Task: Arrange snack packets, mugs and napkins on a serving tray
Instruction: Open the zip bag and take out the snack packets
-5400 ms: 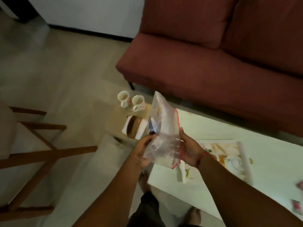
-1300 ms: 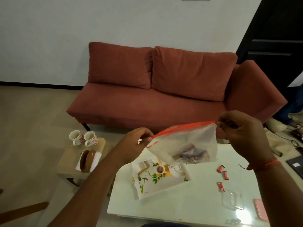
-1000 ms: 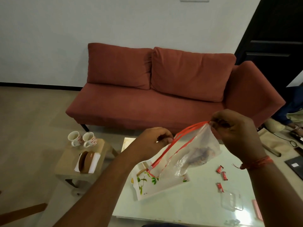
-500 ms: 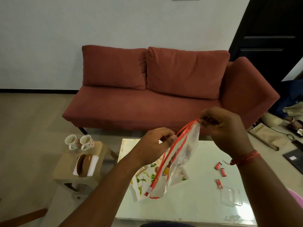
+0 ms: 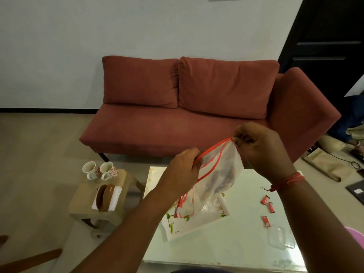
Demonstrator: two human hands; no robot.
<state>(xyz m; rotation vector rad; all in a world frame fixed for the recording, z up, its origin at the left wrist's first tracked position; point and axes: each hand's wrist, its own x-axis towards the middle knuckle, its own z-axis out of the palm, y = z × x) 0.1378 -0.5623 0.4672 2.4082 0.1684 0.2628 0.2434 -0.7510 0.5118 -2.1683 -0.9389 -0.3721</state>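
A clear zip bag [image 5: 218, 180] with a red seal hangs in the air over the table, with dark snack packets inside. My left hand [image 5: 183, 172] pinches the seal at its lower left end. My right hand [image 5: 258, 146] pinches the seal's upper right corner. Under the bag lies the white floral serving tray [image 5: 189, 225], partly hidden. Three small red snack packets [image 5: 267, 206] lie on the glass table to the right. Two flowered mugs [image 5: 99, 170] and a napkin holder [image 5: 106, 198] stand on a small stool at the left.
The glass coffee table [image 5: 226, 249] carries a clear plastic container [image 5: 280, 238] near its right front. A red sofa [image 5: 193, 115] stands behind it. The wooden stool [image 5: 102, 209] is left of the table. Bags and clutter lie on the floor at far right.
The bag's mouth has come open and the bag now hangs down steeply instead of being stretched flat. My left hand has slid along the seal towards the right hand.
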